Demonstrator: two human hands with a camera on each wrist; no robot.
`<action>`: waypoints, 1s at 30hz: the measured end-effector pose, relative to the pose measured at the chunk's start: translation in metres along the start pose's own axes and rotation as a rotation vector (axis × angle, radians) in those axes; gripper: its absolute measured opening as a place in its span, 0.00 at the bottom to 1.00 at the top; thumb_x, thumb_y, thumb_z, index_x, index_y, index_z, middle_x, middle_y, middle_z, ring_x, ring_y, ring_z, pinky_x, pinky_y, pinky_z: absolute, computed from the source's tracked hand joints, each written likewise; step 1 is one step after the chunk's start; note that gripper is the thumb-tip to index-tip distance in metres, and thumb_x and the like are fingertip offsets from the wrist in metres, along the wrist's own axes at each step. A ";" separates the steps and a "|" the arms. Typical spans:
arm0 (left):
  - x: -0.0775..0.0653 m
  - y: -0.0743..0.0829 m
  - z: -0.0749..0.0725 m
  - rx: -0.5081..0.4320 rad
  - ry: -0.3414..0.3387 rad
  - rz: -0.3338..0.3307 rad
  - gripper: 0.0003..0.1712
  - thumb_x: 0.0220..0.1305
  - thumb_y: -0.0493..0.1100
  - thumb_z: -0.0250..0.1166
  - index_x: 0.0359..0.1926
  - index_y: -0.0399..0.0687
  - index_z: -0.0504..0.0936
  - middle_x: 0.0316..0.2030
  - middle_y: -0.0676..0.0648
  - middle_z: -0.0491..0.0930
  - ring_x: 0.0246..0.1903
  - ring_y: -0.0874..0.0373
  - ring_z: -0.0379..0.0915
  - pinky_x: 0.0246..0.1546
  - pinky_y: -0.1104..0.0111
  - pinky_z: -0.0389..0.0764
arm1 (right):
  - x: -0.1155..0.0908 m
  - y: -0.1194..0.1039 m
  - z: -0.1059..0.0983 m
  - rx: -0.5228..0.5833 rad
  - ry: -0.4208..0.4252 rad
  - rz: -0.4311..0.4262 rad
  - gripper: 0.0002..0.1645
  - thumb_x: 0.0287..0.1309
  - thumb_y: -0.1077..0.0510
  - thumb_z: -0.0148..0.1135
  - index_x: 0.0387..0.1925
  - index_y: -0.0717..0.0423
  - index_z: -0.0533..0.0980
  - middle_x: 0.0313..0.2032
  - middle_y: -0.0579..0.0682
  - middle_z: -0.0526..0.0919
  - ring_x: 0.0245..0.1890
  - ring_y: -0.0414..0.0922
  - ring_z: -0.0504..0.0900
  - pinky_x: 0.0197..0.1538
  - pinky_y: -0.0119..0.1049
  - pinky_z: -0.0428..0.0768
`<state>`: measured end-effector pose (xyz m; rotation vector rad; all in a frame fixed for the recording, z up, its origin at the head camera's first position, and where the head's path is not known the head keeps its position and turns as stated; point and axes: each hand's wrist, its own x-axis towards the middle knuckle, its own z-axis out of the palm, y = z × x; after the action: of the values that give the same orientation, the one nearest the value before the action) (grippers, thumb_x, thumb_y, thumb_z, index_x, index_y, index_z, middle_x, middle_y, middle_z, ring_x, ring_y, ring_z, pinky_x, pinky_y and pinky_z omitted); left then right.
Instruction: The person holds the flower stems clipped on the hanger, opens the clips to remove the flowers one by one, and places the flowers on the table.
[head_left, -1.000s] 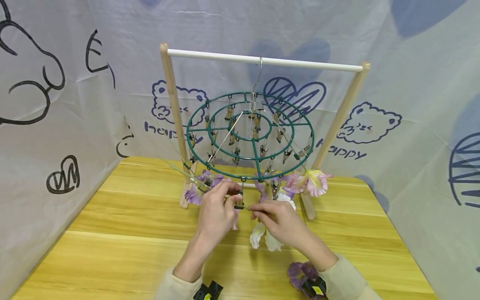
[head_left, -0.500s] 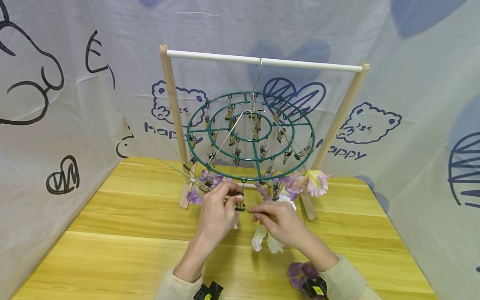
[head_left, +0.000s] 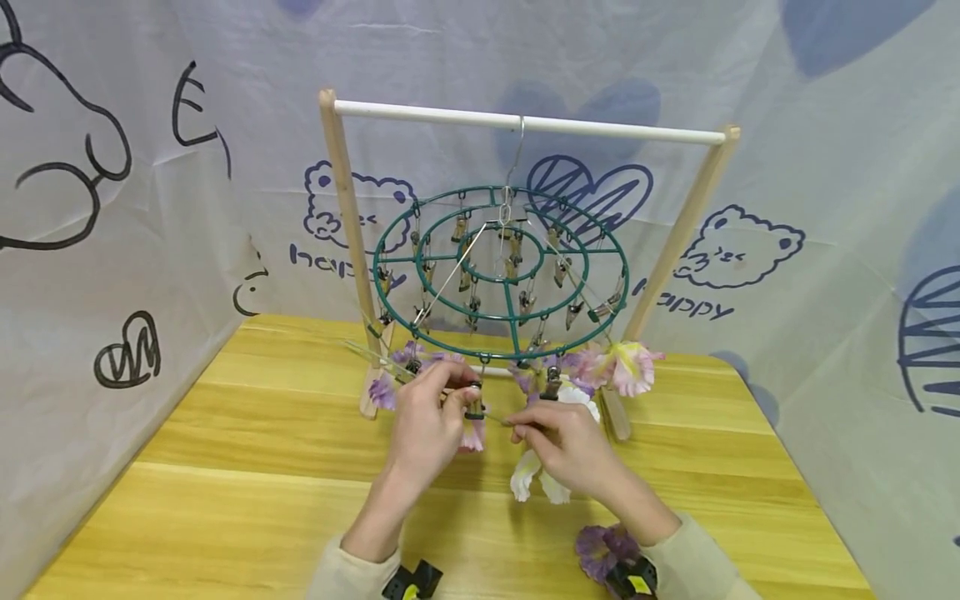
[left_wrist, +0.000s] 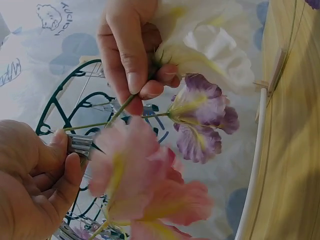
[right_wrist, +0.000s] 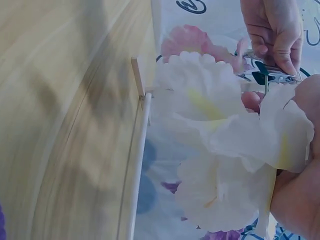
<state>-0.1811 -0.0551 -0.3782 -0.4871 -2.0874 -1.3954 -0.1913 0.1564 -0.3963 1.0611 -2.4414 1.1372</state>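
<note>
My left hand (head_left: pixel 423 421) pinches a small metal clip (head_left: pixel 475 402) that hangs from the front of a round green hanging rack (head_left: pixel 627 267). To its right, my right hand (head_left: pixel 566 437) pinches the green stem (left_wrist: pixel 117 112) of a white artificial flower (right_wrist: pixel 200 185). This stem runs from the right fingertips toward the clip's dark end. The white petals hang below the right hand and partly hide it in the right wrist view. A pink flower (left_wrist: pixel 130 170) fills the front of the left wrist view, with a purple flower (left_wrist: pixel 200 120) beyond it.
The rack hangs by a hook from a white bar (head_left: pixel 427 111) between wooden posts (head_left: pixel 678 233). Several other clips dangle from its rings. A pink-yellow flower (head_left: pixel 633 367) hangs at right. Another purple flower (head_left: pixel 596 550) lies on the wooden table (head_left: pixel 225 467) near the right wrist.
The left hand has shifted slightly left with the clip. The right hand and the white flower have moved slightly right, and more of the stem shows between the hands.
</note>
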 end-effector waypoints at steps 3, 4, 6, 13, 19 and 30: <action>0.000 0.000 0.000 0.012 0.000 0.003 0.08 0.60 0.25 0.70 0.39 0.36 0.84 0.38 0.42 0.87 0.35 0.52 0.85 0.34 0.68 0.87 | -0.001 0.000 -0.001 -0.028 0.003 -0.001 0.11 0.61 0.75 0.66 0.43 0.64 0.87 0.34 0.48 0.89 0.32 0.40 0.87 0.39 0.31 0.88; 0.000 0.000 0.000 0.013 -0.001 0.000 0.08 0.60 0.26 0.70 0.40 0.36 0.85 0.38 0.42 0.87 0.36 0.52 0.85 0.34 0.68 0.87 | -0.002 0.000 -0.001 -0.041 0.003 -0.002 0.11 0.61 0.74 0.66 0.43 0.63 0.87 0.34 0.48 0.89 0.33 0.40 0.87 0.40 0.32 0.88; 0.000 0.001 -0.001 0.011 -0.004 -0.007 0.08 0.61 0.26 0.70 0.41 0.36 0.85 0.39 0.42 0.87 0.36 0.51 0.85 0.34 0.68 0.88 | -0.003 0.000 -0.001 -0.063 0.005 -0.004 0.11 0.61 0.74 0.67 0.43 0.63 0.87 0.34 0.49 0.89 0.34 0.39 0.87 0.41 0.32 0.88; -0.001 0.003 0.000 0.010 -0.019 -0.014 0.09 0.62 0.25 0.69 0.43 0.36 0.84 0.40 0.42 0.87 0.38 0.51 0.85 0.35 0.68 0.88 | -0.007 0.001 -0.002 -0.079 0.021 -0.009 0.12 0.60 0.73 0.67 0.43 0.62 0.87 0.35 0.48 0.90 0.34 0.39 0.87 0.41 0.33 0.88; -0.002 0.002 0.002 -0.003 -0.026 0.007 0.11 0.61 0.23 0.68 0.44 0.35 0.84 0.41 0.41 0.86 0.39 0.51 0.85 0.39 0.68 0.88 | -0.010 0.004 -0.004 -0.090 0.027 -0.005 0.12 0.61 0.73 0.68 0.44 0.62 0.87 0.36 0.47 0.90 0.35 0.40 0.88 0.43 0.34 0.89; -0.001 0.005 -0.001 -0.026 -0.003 0.008 0.11 0.61 0.23 0.68 0.43 0.33 0.84 0.41 0.40 0.86 0.38 0.50 0.85 0.34 0.70 0.88 | -0.018 0.010 -0.008 -0.112 0.020 -0.023 0.11 0.60 0.73 0.69 0.43 0.62 0.87 0.37 0.49 0.91 0.36 0.42 0.89 0.42 0.36 0.89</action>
<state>-0.1771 -0.0544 -0.3743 -0.5083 -2.0693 -1.4197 -0.1862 0.1758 -0.4058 1.0368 -2.4394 0.9859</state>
